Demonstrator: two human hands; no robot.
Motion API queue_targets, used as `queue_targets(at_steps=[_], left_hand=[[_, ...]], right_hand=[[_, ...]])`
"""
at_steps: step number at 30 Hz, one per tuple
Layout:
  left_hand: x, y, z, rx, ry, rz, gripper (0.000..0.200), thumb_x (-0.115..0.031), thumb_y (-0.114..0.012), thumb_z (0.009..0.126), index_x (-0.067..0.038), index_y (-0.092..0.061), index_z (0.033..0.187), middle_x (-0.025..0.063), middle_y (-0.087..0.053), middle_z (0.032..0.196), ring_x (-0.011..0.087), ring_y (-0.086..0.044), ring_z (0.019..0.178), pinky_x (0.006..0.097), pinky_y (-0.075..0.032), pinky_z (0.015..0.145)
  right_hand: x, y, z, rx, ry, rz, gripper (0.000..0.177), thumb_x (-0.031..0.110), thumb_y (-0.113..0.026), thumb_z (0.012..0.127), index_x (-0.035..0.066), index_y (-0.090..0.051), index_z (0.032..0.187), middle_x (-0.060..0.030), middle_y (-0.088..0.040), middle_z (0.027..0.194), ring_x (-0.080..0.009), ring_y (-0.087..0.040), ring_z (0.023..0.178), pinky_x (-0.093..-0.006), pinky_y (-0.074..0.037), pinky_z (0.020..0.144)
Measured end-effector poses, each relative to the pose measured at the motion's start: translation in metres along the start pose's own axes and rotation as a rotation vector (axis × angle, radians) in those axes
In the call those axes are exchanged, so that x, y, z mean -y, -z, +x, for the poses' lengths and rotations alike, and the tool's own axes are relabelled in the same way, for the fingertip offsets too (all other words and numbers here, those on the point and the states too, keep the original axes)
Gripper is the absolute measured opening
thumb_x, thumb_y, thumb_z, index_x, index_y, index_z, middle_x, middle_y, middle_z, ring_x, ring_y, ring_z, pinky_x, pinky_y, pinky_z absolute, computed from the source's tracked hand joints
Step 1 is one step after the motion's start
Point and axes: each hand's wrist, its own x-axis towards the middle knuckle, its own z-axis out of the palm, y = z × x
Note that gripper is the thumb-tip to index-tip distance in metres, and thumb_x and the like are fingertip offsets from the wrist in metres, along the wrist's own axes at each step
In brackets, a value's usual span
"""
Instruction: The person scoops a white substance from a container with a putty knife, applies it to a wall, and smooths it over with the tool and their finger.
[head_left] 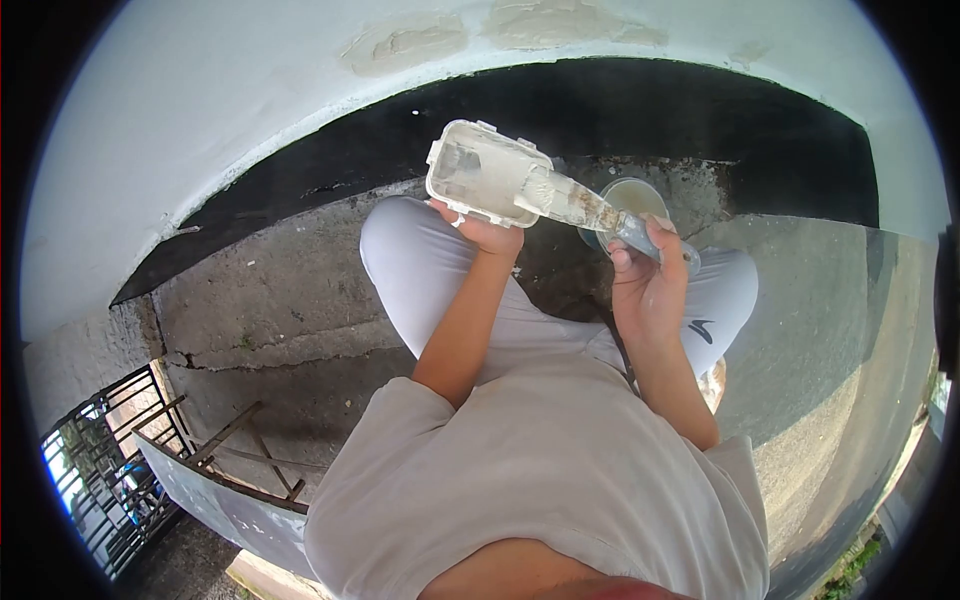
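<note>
Putty knife [578, 203] aslant, blade forward-left (over tub [440, 160] edge), handle back-right

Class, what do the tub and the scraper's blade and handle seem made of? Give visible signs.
Tub: probably plastic, pale and smeared; its rim has moulded-looking tabs.
Blade: likely metal, dull; flat, with rust-like brown stains.
Handle: perhaps plastic, from its smooth grey; painted metal is possible.

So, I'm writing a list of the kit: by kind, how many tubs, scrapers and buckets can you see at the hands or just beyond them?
Tub: 1, in the left hand
Scraper: 1, in the right hand
Bucket: 1, partly hidden behind the scraper and right hand
Total: 3
</note>
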Motion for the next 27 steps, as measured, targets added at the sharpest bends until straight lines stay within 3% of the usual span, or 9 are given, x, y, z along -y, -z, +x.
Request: queue_targets(at_steps=[7, 11, 18, 22, 25, 27], left_hand=[[0.005, -0.001, -0.006, 0.006, 0.152, -0.142, 0.087, -0.082, -0.040, 0.089, -0.021, -0.040, 0.151, 0.0131, -0.051, 0.146, 0.0375, -0.058, 0.126, 0.0619, -0.050, 0.104], [0.009, 0.012, -0.003, 0.001, 0.135, -0.156, 0.095, -0.087, -0.041, 0.084, -0.021, -0.040, 0.152, 0.0155, -0.053, 0.142, 0.0404, -0.058, 0.124, 0.0654, -0.049, 0.103], [0.014, 0.010, -0.015, -0.033, 0.144, -0.183, 0.099, -0.090, -0.040, 0.083, -0.019, -0.038, 0.153, 0.0201, -0.054, 0.141, 0.0422, -0.058, 0.124, 0.0644, -0.049, 0.103], [0.015, 0.002, -0.024, 0.013, 0.071, -0.101, 0.104, -0.092, -0.041, 0.080, -0.018, -0.039, 0.153, 0.0208, -0.053, 0.141, 0.0418, -0.057, 0.124, 0.0617, -0.050, 0.103], [0.021, 0.014, -0.027, 0.130, 0.072, -0.282, 0.105, -0.087, -0.054, 0.079, -0.018, -0.036, 0.155, 0.0162, -0.046, 0.150, 0.0424, -0.051, 0.131, 0.0624, -0.045, 0.108], [0.027, 0.017, -0.029, 0.117, 0.049, -0.326, 0.107, -0.090, -0.054, 0.075, -0.018, -0.041, 0.152, 0.0184, -0.051, 0.144, 0.0412, -0.055, 0.127, 0.0608, -0.048, 0.105]], right_hand=[[-0.016, 0.004, 0.008, 0.313, 0.425, -0.495, 0.014, 0.006, -0.062, 0.100, -0.006, -0.057, 0.104, -0.0236, -0.065, 0.106, -0.0256, -0.074, 0.080, -0.0356, -0.065, 0.067], [-0.038, 0.016, -0.003, 0.437, 0.489, -0.617, 0.012, 0.001, -0.063, 0.098, -0.005, -0.055, 0.104, -0.0213, -0.062, 0.108, -0.0262, -0.074, 0.084, -0.0357, -0.066, 0.069], [-0.043, 0.002, -0.005, 0.206, 0.230, -0.460, 0.010, 0.004, -0.058, 0.099, -0.004, -0.052, 0.100, -0.0253, -0.061, 0.115, -0.0313, -0.074, 0.081, -0.0392, -0.066, 0.070], [-0.048, -0.003, -0.003, 0.179, 0.130, -0.369, 0.009, 0.004, -0.058, 0.098, -0.003, -0.053, 0.100, -0.0238, -0.064, 0.111, -0.0298, -0.074, 0.082, -0.0389, -0.066, 0.074], [-0.049, -0.006, -0.011, 0.148, 0.091, -0.327, 0.007, 0.002, -0.057, 0.097, -0.003, -0.053, 0.099, -0.0225, -0.065, 0.109, -0.0297, -0.073, 0.082, -0.0401, -0.066, 0.075], [-0.050, -0.008, -0.013, 0.137, 0.061, -0.294, 0.006, 0.002, -0.057, 0.097, -0.002, -0.053, 0.099, -0.0218, -0.066, 0.109, -0.0295, -0.073, 0.081, -0.0399, -0.065, 0.076]])
